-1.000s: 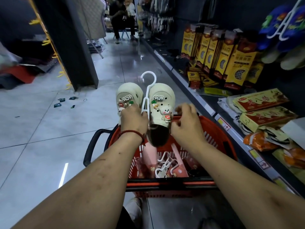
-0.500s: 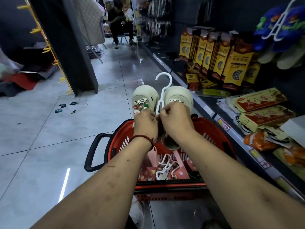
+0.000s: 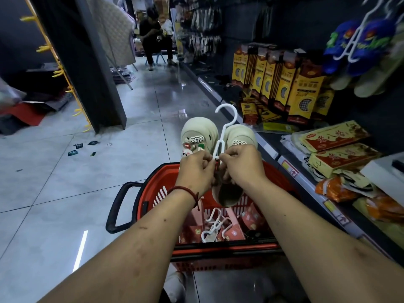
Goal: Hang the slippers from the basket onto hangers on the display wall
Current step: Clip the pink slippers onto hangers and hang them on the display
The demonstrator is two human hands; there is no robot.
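1. Pinching the foot of a white hanger (image 3: 221, 136) with both hands, I hold a pair of cream slippers (image 3: 199, 134) above the red basket (image 3: 218, 247) in a shop aisle.
2. My left hand (image 3: 195, 171) and right hand (image 3: 240, 167) meet knuckle to knuckle, with the fingers curled tight at the hanger's lower bar. One slipper sits on each side of the stem, toes up, with the hook standing above them.
3. I judge this step to be seating the pair on the hanger. My fingers hide the joint, so I cannot tell whether both slippers are fully on.
4. The next move calls for a firm grip on the stem, then a lift to my right, where blue slippers (image 3: 358, 47) hang on the display wall.
5. Spare hangers (image 3: 213, 226) lie in the basket among pinkish goods, so more pairs likely remain.
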